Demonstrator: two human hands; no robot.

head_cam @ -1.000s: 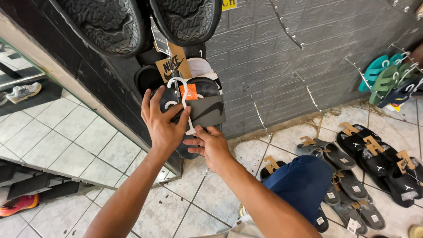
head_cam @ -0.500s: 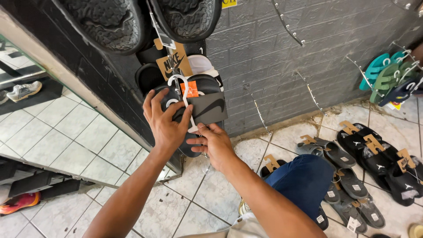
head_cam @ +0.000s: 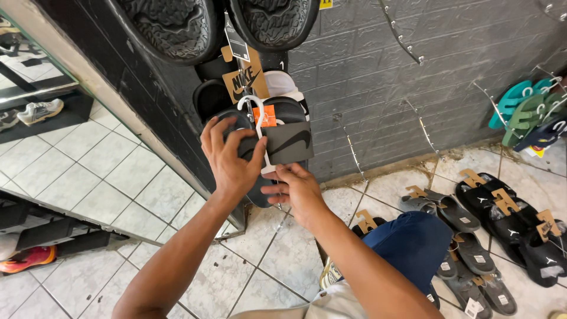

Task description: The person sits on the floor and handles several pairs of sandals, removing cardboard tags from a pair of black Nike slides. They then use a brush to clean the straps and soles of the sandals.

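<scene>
A pair of black slide sandals (head_cam: pixel 286 139) on a white plastic hanger (head_cam: pixel 255 112) is held up against the dark grey wall (head_cam: pixel 378 77). My left hand (head_cam: pixel 230 159) grips the left sandal of the pair, fingers wrapped over its top. Just below, my right hand (head_cam: pixel 295 189) pinches the bottom end of the hanger and the sandals' lower edge. An orange tag (head_cam: pixel 267 116) sits between the two sandals. More black sandals with a brown cardboard tag (head_cam: pixel 242 82) hang right above.
Bare metal hooks (head_cam: pixel 413 56) stick out of the wall to the right. Several black and grey sandals (head_cam: pixel 502 218) lie on the tiled floor at right; green and blue flip-flops (head_cam: pixel 525 112) hang at far right. A mirror (head_cam: pixel 71 147) leans at left. My blue-clad knee (head_cam: pixel 407 248) is below.
Both hands have shifted slightly with the sandal pair, lifting it a little toward the wall; the grip looks the same.
</scene>
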